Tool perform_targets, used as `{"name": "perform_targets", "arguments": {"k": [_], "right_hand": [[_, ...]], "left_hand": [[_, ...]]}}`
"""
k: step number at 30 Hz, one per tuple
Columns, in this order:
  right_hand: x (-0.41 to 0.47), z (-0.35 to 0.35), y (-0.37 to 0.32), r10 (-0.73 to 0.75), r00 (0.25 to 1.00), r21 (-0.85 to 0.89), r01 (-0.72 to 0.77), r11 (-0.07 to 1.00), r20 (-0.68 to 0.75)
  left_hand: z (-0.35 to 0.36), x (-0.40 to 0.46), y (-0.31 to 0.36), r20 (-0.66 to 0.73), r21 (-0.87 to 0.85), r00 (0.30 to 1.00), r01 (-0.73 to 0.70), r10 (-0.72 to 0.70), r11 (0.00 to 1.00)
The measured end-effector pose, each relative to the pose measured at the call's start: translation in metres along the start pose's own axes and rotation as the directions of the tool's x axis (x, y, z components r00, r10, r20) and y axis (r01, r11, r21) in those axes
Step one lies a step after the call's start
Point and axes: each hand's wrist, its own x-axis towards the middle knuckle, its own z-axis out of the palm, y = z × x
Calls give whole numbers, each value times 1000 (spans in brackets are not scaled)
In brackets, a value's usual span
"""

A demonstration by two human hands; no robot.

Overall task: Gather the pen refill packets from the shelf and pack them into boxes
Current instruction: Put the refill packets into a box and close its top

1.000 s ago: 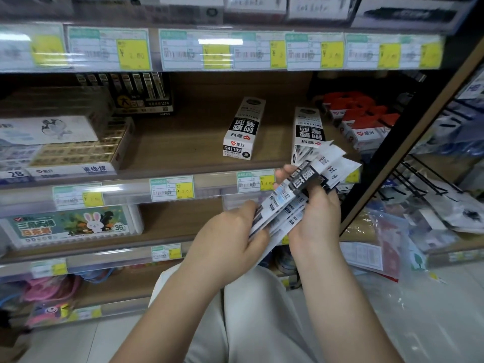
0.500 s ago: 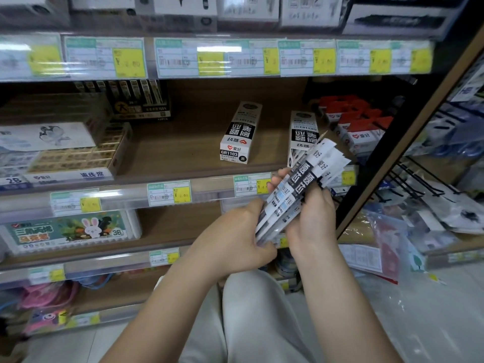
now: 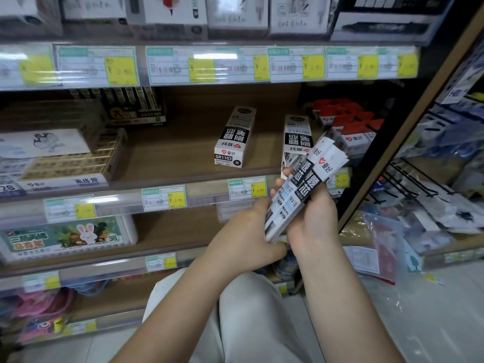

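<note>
below the middle shelf, a stack of pen refill packets is held tilted, its top end toward the upper right, gripped between the left hand curled around its lower end and the right hand wrapped around its right side with fingers over the front. on that shelf two white refill boxes are laid, near red-topped boxes.
</note>
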Motion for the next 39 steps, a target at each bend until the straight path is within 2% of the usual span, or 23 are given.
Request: {"name": "perform_targets", "arguments": {"k": [6,12,17,20,23,25,26,27,29,32,35,39], "right_hand": [[-5,-3,-9,-61,996,33,59,998,69],[-8,-7,-14,-141,981,-119,156,981,131],[-9,-8,-23,-144,990,-257,141,956,9],[-10,-5,-29,-194,980,-252,176,952,-49],[-14,-3,-37,-295,952,-205,275,939,-75],[-17,-3,-42,-386,919,-208,363,908,-84],[-19,-4,-46,-428,898,-206,402,892,-99],[-21,-4,-51,-464,878,-202,436,877,-116],[-23,-6,-60,-523,839,-199,492,848,-152],[-25,-5,-71,-599,786,-216,565,796,-152],[-25,-3,-74,-643,760,-243,608,756,-98],[-23,-6,-75,-687,722,-312,637,705,-79]], "left_hand": [[2,6,3,-25,30,999,39,-39,999],[0,13,15,-70,145,997,37,-27,989],[-3,17,25,-108,241,994,50,-24,969],[0,16,31,-123,271,992,0,35,962],[-7,16,37,-16,231,993,-110,117,967],[-20,16,37,74,150,989,-135,125,979],[-27,16,36,75,88,989,-134,127,987],[-34,17,35,35,22,991,-127,126,992],[-42,24,34,-136,-31,984,-118,112,993],[-38,50,33,-335,147,942,32,19,989],[-26,74,32,-312,251,947,163,-80,954],[-17,91,31,-267,267,960,159,-86,950]]}}
